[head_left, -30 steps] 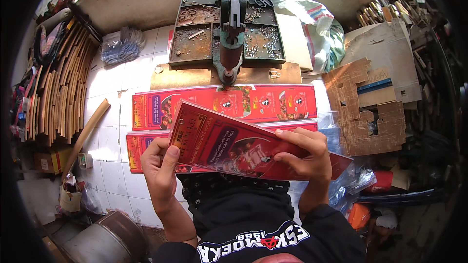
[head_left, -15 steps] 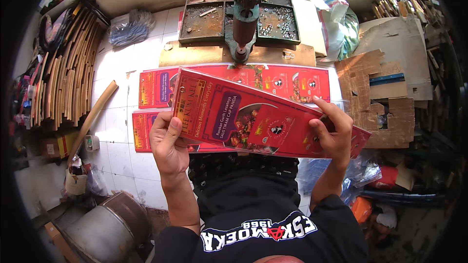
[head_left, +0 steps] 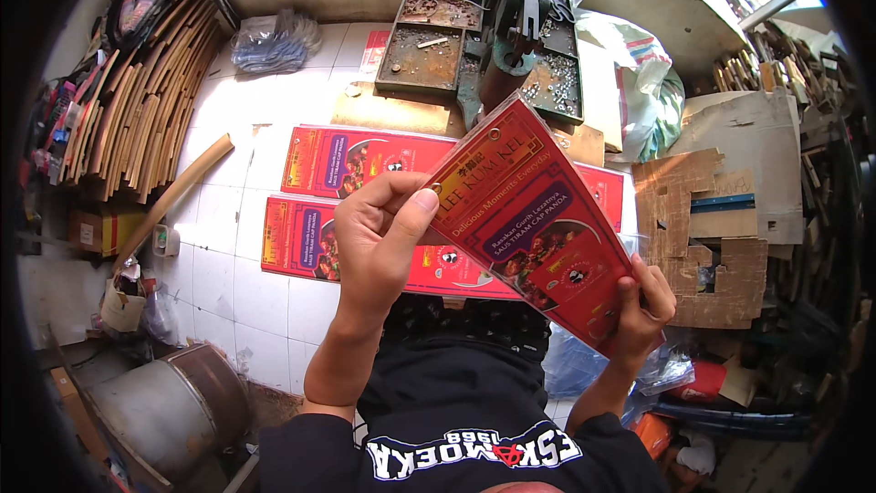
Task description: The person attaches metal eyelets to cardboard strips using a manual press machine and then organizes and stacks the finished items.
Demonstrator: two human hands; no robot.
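Observation:
I hold up a long red printed sign (head_left: 525,192), glossy like laminated card, with a metal eyelet (head_left: 494,134) showing in its raised end. My left hand (head_left: 383,233) pinches the left edge near that end, thumb on top beside another eyelet. At the lower right end, my right hand (head_left: 646,301) grips the sign, its thumb on the face and fingers partly hidden. Beneath it lie two similar red signs, a farther one (head_left: 315,162) and a nearer one (head_left: 294,237), both partly covered. The raised end overlaps the front of a green hand press (head_left: 504,73).
A compartmented metal tray (head_left: 424,64) of small metal pieces surrounds the press. Stacked cardboard strips (head_left: 151,82) stand left, near a curved tan strip (head_left: 173,201) and a metal drum (head_left: 173,420). At right are cut cardboard (head_left: 675,219) and a striped plastic sack (head_left: 652,82).
The sign has turned to a steeper slant, its left end swinging up toward the press. My left hand moved right with it; my right hand went slightly lower. The view has shifted.

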